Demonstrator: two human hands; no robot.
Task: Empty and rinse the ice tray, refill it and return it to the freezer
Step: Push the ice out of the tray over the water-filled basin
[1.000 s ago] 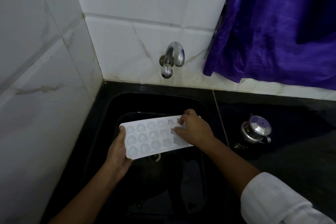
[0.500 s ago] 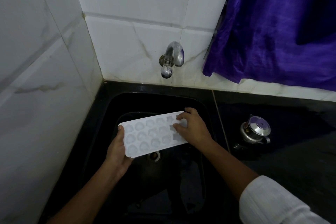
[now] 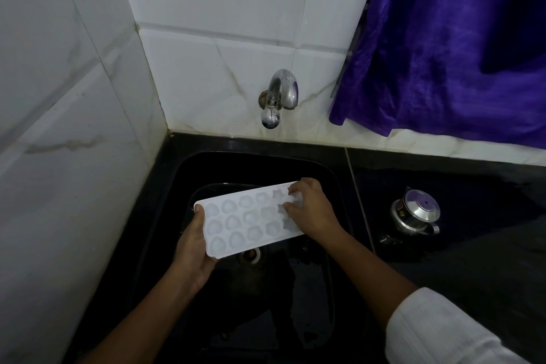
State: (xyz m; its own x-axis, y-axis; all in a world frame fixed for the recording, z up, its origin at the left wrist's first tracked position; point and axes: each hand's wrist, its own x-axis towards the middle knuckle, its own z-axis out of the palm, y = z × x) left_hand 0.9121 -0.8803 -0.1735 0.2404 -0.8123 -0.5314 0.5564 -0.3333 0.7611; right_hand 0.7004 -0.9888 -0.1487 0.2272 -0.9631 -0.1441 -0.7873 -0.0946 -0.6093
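A white ice tray (image 3: 245,219) with several rounded moulds hangs over the black sink (image 3: 319,168), below the tap. My left hand (image 3: 193,242) grips its left end, thumb on top. At the tray's right end, my right hand (image 3: 313,210) pinches a piece of ice (image 3: 292,204) between curled fingers. The chrome tap (image 3: 280,94) on the tiled wall shows no running water.
A small steel kettle (image 3: 416,213) stands on the black counter right of the sink. A purple cloth (image 3: 449,44) hangs at the upper right. White tiled walls close in on the left and behind. The drain (image 3: 251,255) shows under the tray.
The tray has shifted slightly up and left with both hands. My right hand's fingers have closed on a piece of ice at the right end.
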